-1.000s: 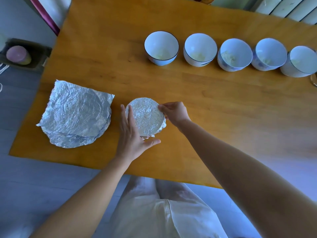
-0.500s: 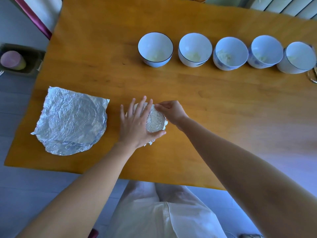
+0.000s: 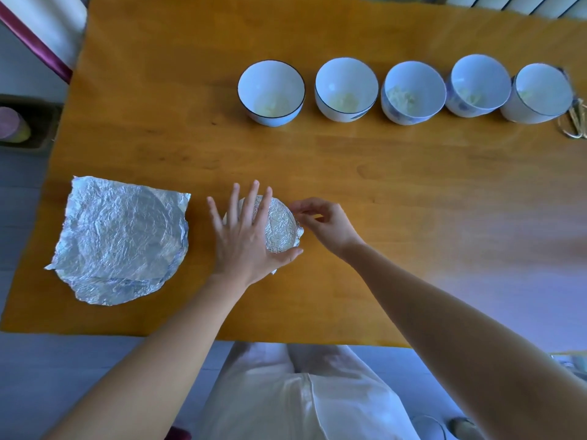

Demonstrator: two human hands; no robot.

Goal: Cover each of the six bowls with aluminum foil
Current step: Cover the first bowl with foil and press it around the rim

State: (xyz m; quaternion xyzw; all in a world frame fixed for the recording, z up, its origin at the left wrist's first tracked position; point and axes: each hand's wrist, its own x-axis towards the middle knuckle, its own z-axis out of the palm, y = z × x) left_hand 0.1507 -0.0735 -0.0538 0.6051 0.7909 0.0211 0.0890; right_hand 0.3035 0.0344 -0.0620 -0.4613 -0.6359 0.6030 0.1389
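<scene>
A foil-covered bowl (image 3: 281, 228) stands near the front of the wooden table (image 3: 349, 173). My left hand (image 3: 246, 236) lies flat on top of it, fingers straight and spread, pressing the foil down. My right hand (image 3: 324, 223) is at the bowl's right rim, its curled fingertips pinching the foil edge there. A stack of crumpled foil sheets (image 3: 122, 238) lies to the left. Along the back stands a row of several uncovered white bowls, from the leftmost bowl (image 3: 271, 92) to the rightmost bowl (image 3: 540, 93), each with a little pale food inside.
A bundle of twine (image 3: 575, 120) lies at the table's right edge beside the last bowl. Off the table on the left, a dark tray holds a purple round object (image 3: 11, 125). My white-clothed lap sits below the table's front edge.
My left hand moved from the bowl's left side onto its top and now presses flat on the foil. My right hand stayed at the right rim.
</scene>
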